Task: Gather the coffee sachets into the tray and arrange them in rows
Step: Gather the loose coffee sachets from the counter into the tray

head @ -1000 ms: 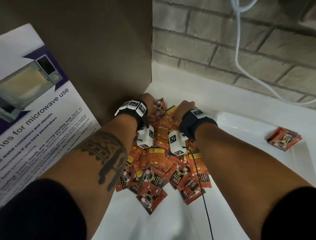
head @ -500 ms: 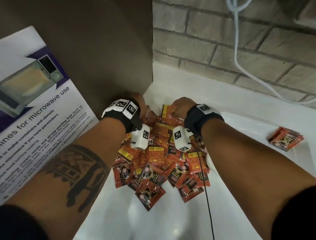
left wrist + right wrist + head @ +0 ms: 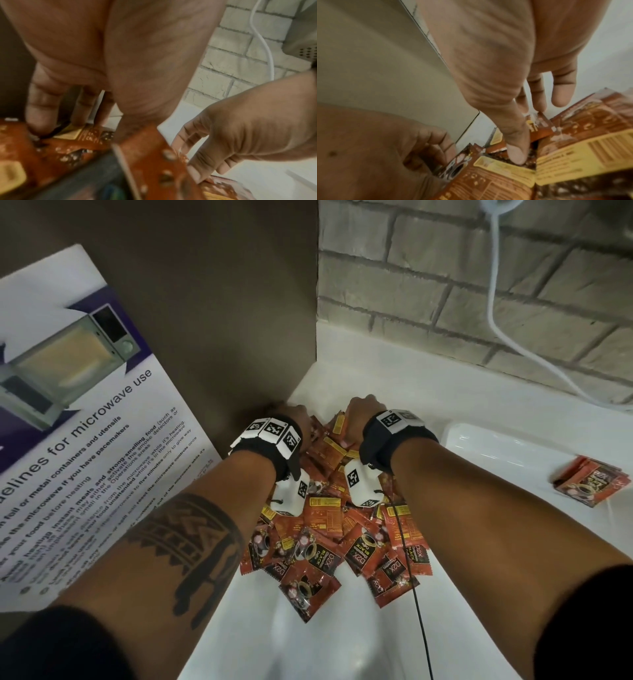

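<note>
A heap of orange-red coffee sachets (image 3: 325,542) lies on the white counter (image 3: 342,645) in the corner. Both hands are at its far end. My left hand (image 3: 296,414) points its fingers (image 3: 41,108) down onto the sachets next to the brown panel. My right hand (image 3: 361,407) does the same beside it, thumb (image 3: 515,148) pressed on a sachet (image 3: 573,155) and fingers nearly straight behind another. Neither hand lifts anything. The white tray (image 3: 479,433) sits to the right and holds a small stack of sachets (image 3: 592,484).
A brown panel (image 3: 222,302) bearing a microwave poster (image 3: 85,457) closes the left side. A brick wall (image 3: 445,285) with a white cable (image 3: 496,302) closes the back. A black cable (image 3: 416,594) runs from my right wrist across the heap.
Both hands have shifted slightly toward the corner at the heap's far end, and the left wrist has turned. The heap and the stack in the tray look unchanged.
</note>
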